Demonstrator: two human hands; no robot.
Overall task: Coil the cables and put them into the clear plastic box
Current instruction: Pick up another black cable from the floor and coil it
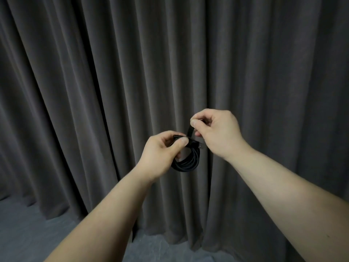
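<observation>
Grey curtain [94, 91], apparently carpeted grey floor [28, 233].

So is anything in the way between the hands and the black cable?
No. The left hand already grips the coiled black cable, and the right hand pinches its strap. The clear box is not in view.

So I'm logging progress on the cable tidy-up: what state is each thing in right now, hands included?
Black cable: wound into a coil, held in the air.
Black strap: loose end pulled up from the coil, not yet fastened.
Left hand: grips the coil at its top.
Right hand: fingers pinch the strap's end.
Grey curtain: drawn closed, hanging to the floor.
Clear plastic box: not in view.
</observation>
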